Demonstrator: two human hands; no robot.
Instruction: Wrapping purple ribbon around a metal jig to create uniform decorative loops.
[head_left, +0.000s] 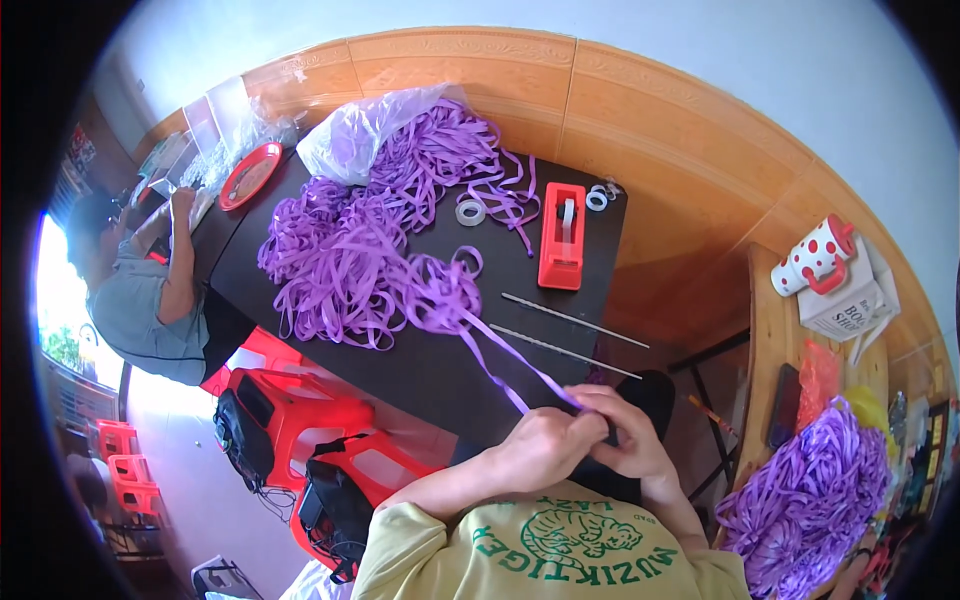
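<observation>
My left hand [548,445] is closed, and a strand of purple ribbon [497,381] runs into it. Right beside it, my right hand [622,428] pinches a second strand between thumb and fingers. Both strands lead back to a tangled purple heap [345,250] on the dark table [395,385]. A small dark patch shows by my right fingers; what it is I cannot make out. Two thin metal rods [575,320] lie on the table just beyond my hands.
A red tape dispenser [563,262] and a tape roll [470,212] stand on the table. More purple ribbon [815,500] is heaped at the right, near a polka-dot tumbler [806,262]. Red stools [300,415] carry black bags at left. Another person [150,290] sits beyond, near a red plate [250,176].
</observation>
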